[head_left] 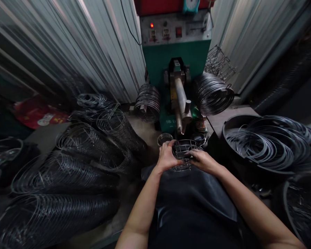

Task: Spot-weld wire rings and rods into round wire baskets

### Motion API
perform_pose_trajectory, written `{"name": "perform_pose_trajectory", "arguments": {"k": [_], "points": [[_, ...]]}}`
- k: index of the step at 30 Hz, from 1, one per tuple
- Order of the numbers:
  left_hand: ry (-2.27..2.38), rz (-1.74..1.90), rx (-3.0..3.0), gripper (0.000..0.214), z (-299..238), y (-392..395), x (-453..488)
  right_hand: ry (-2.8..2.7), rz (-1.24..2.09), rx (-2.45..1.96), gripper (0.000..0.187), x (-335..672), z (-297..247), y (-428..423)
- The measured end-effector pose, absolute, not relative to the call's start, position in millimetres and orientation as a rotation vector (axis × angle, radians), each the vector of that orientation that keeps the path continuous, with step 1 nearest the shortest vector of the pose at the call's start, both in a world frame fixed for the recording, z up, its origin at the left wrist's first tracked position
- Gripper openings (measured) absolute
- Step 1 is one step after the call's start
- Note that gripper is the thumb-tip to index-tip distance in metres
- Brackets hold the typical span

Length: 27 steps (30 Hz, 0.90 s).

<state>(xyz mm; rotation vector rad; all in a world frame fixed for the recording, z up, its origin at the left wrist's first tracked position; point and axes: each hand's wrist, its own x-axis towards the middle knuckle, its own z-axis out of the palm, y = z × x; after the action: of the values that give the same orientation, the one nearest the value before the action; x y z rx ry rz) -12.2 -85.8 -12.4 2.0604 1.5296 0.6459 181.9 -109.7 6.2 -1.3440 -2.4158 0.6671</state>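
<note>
A small round wire basket (183, 148) rests on my lap over a dark apron (194, 200). My left hand (167, 156) grips its left rim with the fingers curled round the wires. My right hand (202, 160) holds its right side, fingers closed on the wires. Just beyond the basket stands a green welding machine (176, 55) with a metal arm (180, 98) that juts toward me.
Long stacks of wire rings (67, 173) lie on the floor at my left. A dark tub (264, 145) of loose wire rings sits at the right. Ring bundles (212, 93) flank the machine. A small glass bowl (164, 138) stands by my left hand. Corrugated metal walls enclose the space.
</note>
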Motion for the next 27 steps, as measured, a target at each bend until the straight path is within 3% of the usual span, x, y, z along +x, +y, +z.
{"name": "perform_pose_trajectory", "arguments": {"k": [9, 27], "points": [[1.477, 0.667, 2.044, 0.095, -16, -75, -15, -2.343, 0.613, -1.335, 0.019, 178, -8, -103], [1.427, 0.753, 2.033, 0.093, -11, -28, -16, -2.326, 0.501, -1.244, 0.016, 175, 6, -59]]}}
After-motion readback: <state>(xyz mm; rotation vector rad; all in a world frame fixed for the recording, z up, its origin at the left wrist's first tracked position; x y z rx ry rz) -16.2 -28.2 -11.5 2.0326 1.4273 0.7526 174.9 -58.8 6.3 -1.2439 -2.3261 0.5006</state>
